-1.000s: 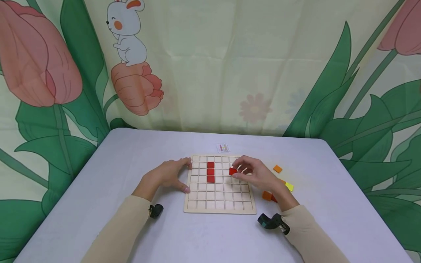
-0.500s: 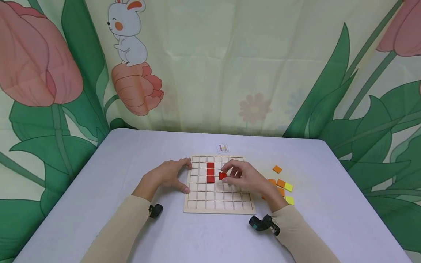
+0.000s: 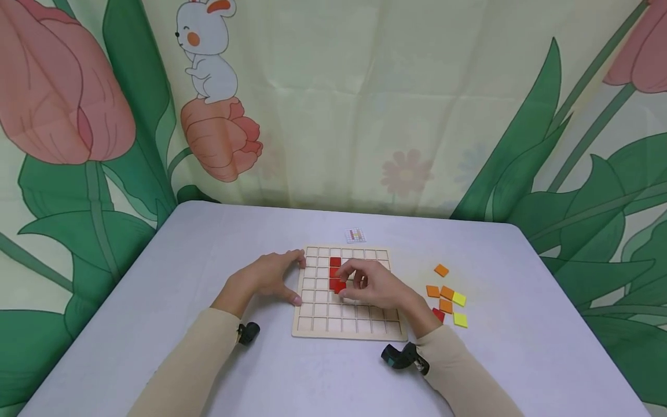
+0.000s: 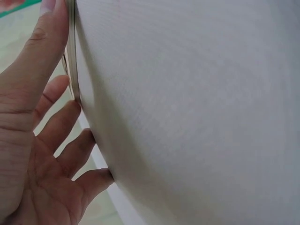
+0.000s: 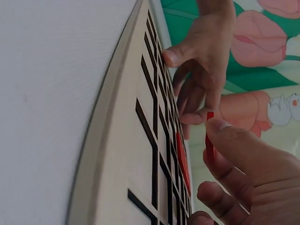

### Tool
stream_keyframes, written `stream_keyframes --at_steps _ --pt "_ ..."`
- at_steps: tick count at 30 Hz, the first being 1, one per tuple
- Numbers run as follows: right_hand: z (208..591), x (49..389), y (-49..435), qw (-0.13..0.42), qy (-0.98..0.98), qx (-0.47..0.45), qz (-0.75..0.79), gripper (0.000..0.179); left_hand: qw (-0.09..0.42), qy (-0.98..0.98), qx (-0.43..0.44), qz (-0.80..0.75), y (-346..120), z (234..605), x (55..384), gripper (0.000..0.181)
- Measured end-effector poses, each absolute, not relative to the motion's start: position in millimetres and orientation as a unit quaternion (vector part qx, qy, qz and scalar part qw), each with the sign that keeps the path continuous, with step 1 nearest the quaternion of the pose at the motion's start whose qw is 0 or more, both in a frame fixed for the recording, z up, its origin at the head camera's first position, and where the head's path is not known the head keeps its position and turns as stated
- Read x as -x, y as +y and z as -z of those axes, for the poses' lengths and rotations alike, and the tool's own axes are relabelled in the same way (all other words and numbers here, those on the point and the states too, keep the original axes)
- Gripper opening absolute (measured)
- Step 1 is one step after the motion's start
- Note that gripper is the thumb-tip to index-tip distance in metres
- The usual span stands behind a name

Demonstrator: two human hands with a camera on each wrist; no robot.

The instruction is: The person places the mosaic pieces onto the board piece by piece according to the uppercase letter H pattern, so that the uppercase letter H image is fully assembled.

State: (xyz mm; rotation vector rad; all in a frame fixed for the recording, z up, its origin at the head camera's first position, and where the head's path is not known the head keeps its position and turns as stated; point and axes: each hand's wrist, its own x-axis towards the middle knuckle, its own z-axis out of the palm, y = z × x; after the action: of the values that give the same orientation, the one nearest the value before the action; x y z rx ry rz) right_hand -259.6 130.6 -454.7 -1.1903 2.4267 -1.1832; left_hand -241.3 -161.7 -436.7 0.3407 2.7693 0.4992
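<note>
A wooden grid board [image 3: 350, 326] lies on the table. My left hand [image 3: 267, 279] rests along its left edge, thumb and fingers spread and touching the rim, as the left wrist view also shows. Over the board, my right hand [image 3: 376, 284] pinches a small red square tile [image 5: 210, 136] between thumb and finger. In the right wrist view this tile is seen edge-on, held above the grid. Set in the board is a column of red tiles [image 3: 335, 262], partly covered by my right fingers and the held tile in the head view.
To the right of the board lie loose orange tiles [image 3: 442, 270], yellow tiles [image 3: 460, 319] and a red tile [image 3: 438, 314], the last partly behind my right forearm. A small printed grid card [image 3: 355, 235] lies beyond the board's far edge. A patterned curtain [image 3: 323, 116] hangs behind the table.
My right hand has moved left across the board with the red tile, from the right-hand squares to beside the red column. More loose tiles now show. My left hand stays at the edge.
</note>
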Motion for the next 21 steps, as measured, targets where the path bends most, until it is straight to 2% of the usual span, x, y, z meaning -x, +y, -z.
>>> stream_keyframes --at_steps 21 --pt "458 254 116 0.112 0.842 0.41 0.333 0.026 0.151 0.964 -0.126 -0.178 -162 436 240 0.082"
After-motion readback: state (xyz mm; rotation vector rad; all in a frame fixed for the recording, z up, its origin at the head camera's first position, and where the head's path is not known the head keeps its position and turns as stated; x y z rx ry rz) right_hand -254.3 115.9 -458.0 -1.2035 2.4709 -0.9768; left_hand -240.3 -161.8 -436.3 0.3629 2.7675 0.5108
